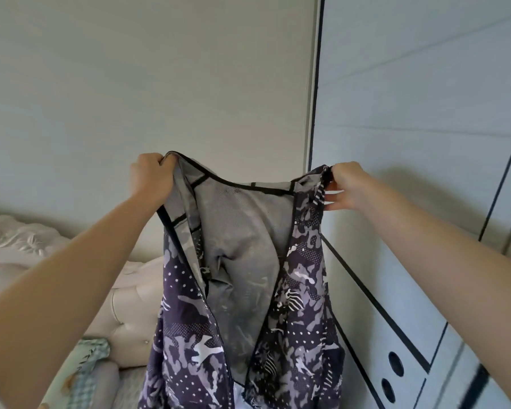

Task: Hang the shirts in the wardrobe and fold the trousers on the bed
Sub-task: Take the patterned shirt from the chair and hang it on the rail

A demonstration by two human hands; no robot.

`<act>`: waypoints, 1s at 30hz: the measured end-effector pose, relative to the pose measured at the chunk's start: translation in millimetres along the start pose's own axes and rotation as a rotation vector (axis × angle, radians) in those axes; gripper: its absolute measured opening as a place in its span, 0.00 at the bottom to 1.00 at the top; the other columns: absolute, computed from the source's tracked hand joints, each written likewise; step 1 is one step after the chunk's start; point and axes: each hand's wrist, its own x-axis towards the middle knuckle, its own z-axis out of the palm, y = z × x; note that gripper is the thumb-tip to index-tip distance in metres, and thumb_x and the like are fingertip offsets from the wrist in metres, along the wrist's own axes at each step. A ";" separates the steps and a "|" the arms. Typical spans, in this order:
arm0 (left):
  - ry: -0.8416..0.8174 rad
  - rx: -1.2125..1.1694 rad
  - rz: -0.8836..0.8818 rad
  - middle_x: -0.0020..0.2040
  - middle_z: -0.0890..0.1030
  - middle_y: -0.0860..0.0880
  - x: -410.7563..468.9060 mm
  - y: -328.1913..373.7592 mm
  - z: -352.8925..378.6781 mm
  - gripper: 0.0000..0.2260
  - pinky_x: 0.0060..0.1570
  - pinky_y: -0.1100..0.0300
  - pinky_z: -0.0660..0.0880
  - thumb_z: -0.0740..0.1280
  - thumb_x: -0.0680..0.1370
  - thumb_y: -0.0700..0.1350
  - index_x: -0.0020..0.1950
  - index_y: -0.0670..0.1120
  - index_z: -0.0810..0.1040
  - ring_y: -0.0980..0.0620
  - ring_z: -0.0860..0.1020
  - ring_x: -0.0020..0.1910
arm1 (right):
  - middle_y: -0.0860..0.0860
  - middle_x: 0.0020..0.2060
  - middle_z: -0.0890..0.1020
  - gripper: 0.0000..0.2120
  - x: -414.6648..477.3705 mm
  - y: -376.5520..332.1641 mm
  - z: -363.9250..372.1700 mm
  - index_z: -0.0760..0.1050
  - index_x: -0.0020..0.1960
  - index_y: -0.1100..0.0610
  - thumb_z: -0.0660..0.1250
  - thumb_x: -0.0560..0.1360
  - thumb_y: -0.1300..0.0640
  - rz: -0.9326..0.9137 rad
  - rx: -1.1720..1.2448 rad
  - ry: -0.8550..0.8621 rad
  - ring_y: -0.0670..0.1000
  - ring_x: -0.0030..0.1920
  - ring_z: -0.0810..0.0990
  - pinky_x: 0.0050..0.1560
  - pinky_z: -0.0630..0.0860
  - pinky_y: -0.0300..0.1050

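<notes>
A purple-grey camouflage shirt (301,305) with black trim and a grey mesh lining hangs open in front of me, held up at chest height. My left hand (149,178) grips its left shoulder edge. My right hand (342,185) pinches the right shoulder edge between thumb and fingers. The garment's lower part runs out of the bottom of the view. The wardrobe (410,143), white with black lines, stands at the right with its doors closed. The bed (21,246) lies low at the left.
A cream tufted headboard (130,305) stands behind the shirt at lower left. A green checked cloth (86,376) lies on the bed's near part. Two round dark pulls (391,376) sit on the wardrobe's lower panel. A plain wall fills the upper left.
</notes>
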 end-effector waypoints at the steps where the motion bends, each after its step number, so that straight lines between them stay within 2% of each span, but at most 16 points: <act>1: 0.002 -0.006 0.000 0.28 0.63 0.47 -1.7 -1.9 -3.4 0.20 0.29 0.55 0.55 0.61 0.81 0.48 0.31 0.44 0.60 0.47 0.61 0.28 | 0.58 0.37 0.76 0.15 -4.8 -2.0 2.5 0.74 0.44 0.62 0.48 0.72 0.68 0.025 0.057 0.003 0.56 0.37 0.76 0.46 0.78 0.54; 3: -0.003 0.006 0.002 0.29 0.65 0.46 -6.3 -8.0 -11.3 0.17 0.29 0.55 0.57 0.60 0.80 0.48 0.32 0.44 0.63 0.47 0.63 0.29 | 0.61 0.43 0.79 0.20 -15.1 -5.7 7.6 0.76 0.47 0.64 0.45 0.70 0.67 0.051 0.134 -0.008 0.58 0.43 0.78 0.54 0.76 0.55; 7: -0.065 0.040 0.022 0.31 0.70 0.44 -20.8 -28.6 -29.2 0.14 0.30 0.55 0.62 0.60 0.79 0.46 0.35 0.42 0.69 0.46 0.67 0.30 | 0.63 0.44 0.83 0.21 -43.7 -9.4 12.3 0.77 0.48 0.67 0.44 0.73 0.66 0.030 0.126 0.015 0.61 0.45 0.83 0.48 0.80 0.55; 9: -0.098 0.052 0.031 0.32 0.73 0.44 -29.6 -41.0 -38.5 0.14 0.30 0.56 0.63 0.60 0.80 0.45 0.36 0.40 0.70 0.46 0.69 0.31 | 0.62 0.46 0.81 0.18 -59.3 -8.9 12.6 0.75 0.50 0.63 0.48 0.69 0.65 0.030 0.122 0.061 0.60 0.46 0.82 0.52 0.77 0.53; 12: -0.124 0.071 0.062 0.34 0.76 0.42 -42.2 -62.5 -52.5 0.13 0.33 0.54 0.67 0.59 0.81 0.44 0.38 0.41 0.74 0.42 0.73 0.35 | 0.57 0.41 0.72 0.16 -76.6 0.1 4.1 0.66 0.48 0.55 0.53 0.60 0.58 0.021 0.103 0.100 0.54 0.41 0.71 0.45 0.67 0.49; 15: -0.125 0.071 0.011 0.40 0.78 0.41 -53.0 -82.0 -68.4 0.10 0.39 0.51 0.72 0.58 0.80 0.42 0.45 0.43 0.77 0.39 0.75 0.41 | 0.55 0.43 0.71 0.23 -112.0 13.0 -0.4 0.64 0.48 0.55 0.65 0.55 0.54 0.029 0.104 0.070 0.54 0.41 0.72 0.42 0.69 0.47; 17: -0.119 0.071 -0.035 0.46 0.79 0.40 -62.4 -87.0 -79.4 0.10 0.43 0.50 0.73 0.57 0.79 0.42 0.52 0.45 0.78 0.38 0.76 0.45 | 0.56 0.52 0.70 0.25 -140.6 22.9 -2.0 0.60 0.55 0.55 0.68 0.62 0.57 -0.038 -0.022 0.104 0.57 0.50 0.74 0.49 0.74 0.54; 18: -0.123 0.071 -0.045 0.48 0.79 0.40 -67.7 -86.5 -84.4 0.11 0.45 0.49 0.74 0.56 0.79 0.42 0.54 0.46 0.78 0.38 0.76 0.47 | 0.57 0.53 0.69 0.24 -153.3 29.0 -4.7 0.59 0.58 0.55 0.68 0.68 0.60 -0.083 -0.109 0.112 0.55 0.51 0.74 0.50 0.74 0.52; 20: -0.132 0.063 -0.051 0.51 0.80 0.41 -78.7 -81.4 -93.3 0.14 0.48 0.46 0.76 0.55 0.79 0.42 0.57 0.48 0.78 0.38 0.76 0.49 | 0.56 0.47 0.70 0.19 -177.0 39.7 -11.6 0.57 0.65 0.56 0.60 0.78 0.63 -0.192 -0.291 0.114 0.50 0.38 0.70 0.36 0.67 0.44; 21: -0.134 0.059 -0.050 0.53 0.80 0.41 -84.1 -78.2 -97.4 0.14 0.48 0.47 0.75 0.55 0.79 0.42 0.57 0.49 0.79 0.38 0.76 0.49 | 0.57 0.49 0.72 0.19 -187.1 43.3 -14.4 0.56 0.68 0.56 0.56 0.80 0.64 -0.258 -0.382 0.124 0.49 0.33 0.66 0.32 0.63 0.43; 23: -0.140 0.052 -0.048 0.53 0.80 0.41 -96.7 -71.8 -105.2 0.15 0.46 0.49 0.73 0.55 0.80 0.42 0.58 0.49 0.79 0.40 0.75 0.48 | 0.61 0.66 0.68 0.23 -206.5 46.5 -20.5 0.54 0.72 0.50 0.53 0.81 0.64 -0.376 -0.506 0.121 0.48 0.29 0.64 0.29 0.63 0.41; 24: -0.144 0.050 -0.047 0.52 0.80 0.42 -104.0 -68.3 -109.3 0.14 0.45 0.50 0.72 0.55 0.80 0.42 0.58 0.48 0.79 0.41 0.74 0.47 | 0.63 0.69 0.66 0.24 -214.1 47.5 -23.8 0.56 0.72 0.45 0.52 0.80 0.65 -0.420 -0.550 0.105 0.49 0.28 0.65 0.29 0.64 0.40; 26: -0.159 0.049 -0.049 0.47 0.79 0.43 -120.3 -61.4 -118.7 0.12 0.42 0.52 0.70 0.56 0.80 0.42 0.54 0.47 0.79 0.42 0.73 0.44 | 0.64 0.65 0.71 0.25 -231.9 49.0 -28.1 0.67 0.66 0.41 0.51 0.80 0.66 -0.483 -0.637 0.071 0.49 0.30 0.70 0.32 0.68 0.39; 28: -0.174 0.057 -0.053 0.42 0.79 0.43 -137.7 -55.2 -129.0 0.11 0.39 0.53 0.71 0.56 0.79 0.43 0.48 0.44 0.78 0.40 0.76 0.41 | 0.55 0.58 0.80 0.24 -251.4 50.7 -31.9 0.79 0.50 0.44 0.51 0.79 0.68 -0.520 -0.695 0.036 0.50 0.44 0.80 0.42 0.73 0.39; 29: -0.175 0.062 -0.050 0.40 0.79 0.42 -146.2 -52.7 -133.9 0.11 0.38 0.54 0.71 0.56 0.78 0.43 0.45 0.43 0.77 0.39 0.77 0.40 | 0.51 0.55 0.82 0.25 -262.0 51.9 -34.8 0.80 0.44 0.44 0.51 0.79 0.68 -0.509 -0.705 0.043 0.51 0.51 0.80 0.48 0.74 0.39; 30: -0.175 0.065 -0.048 0.38 0.79 0.41 -154.9 -50.0 -138.9 0.11 0.37 0.55 0.70 0.56 0.78 0.44 0.43 0.42 0.76 0.38 0.76 0.39 | 0.50 0.55 0.82 0.24 -270.9 54.3 -38.8 0.81 0.44 0.46 0.52 0.79 0.68 -0.487 -0.717 0.051 0.51 0.54 0.79 0.52 0.74 0.38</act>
